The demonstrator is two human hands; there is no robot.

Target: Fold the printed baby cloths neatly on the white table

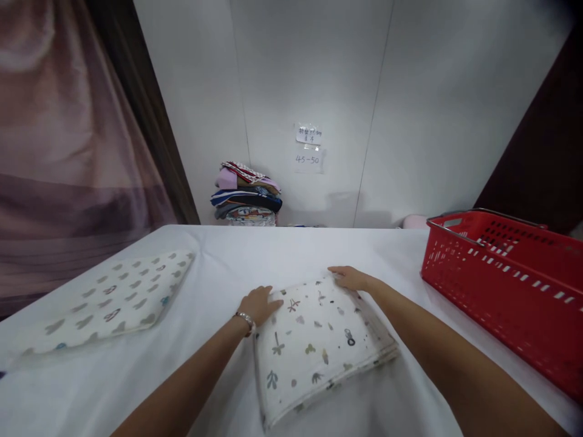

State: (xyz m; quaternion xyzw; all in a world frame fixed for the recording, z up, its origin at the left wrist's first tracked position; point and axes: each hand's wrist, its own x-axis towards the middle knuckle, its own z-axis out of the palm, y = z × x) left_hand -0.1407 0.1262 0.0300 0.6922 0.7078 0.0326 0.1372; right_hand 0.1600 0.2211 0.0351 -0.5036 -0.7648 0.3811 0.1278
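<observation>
Folded printed cloth (314, 340) lies near centre on the worktop, over a white cover (300, 249); layers look slightly uneven along its near right edge. Left hand (260, 304): thumb and fingers apart, resting at the far left corner. Right hand (348, 278): at the far right corner; cannot tell whether it pinches. Possible faults: unequal pull between hands could skew the loose layers; bracelet (246, 320), close to the left edge, could snag fabric; dragging might ruck the cover. Heart-patterned cloth (132, 291) left, red basket (496, 309) right: well apart, collision unlikely.
</observation>
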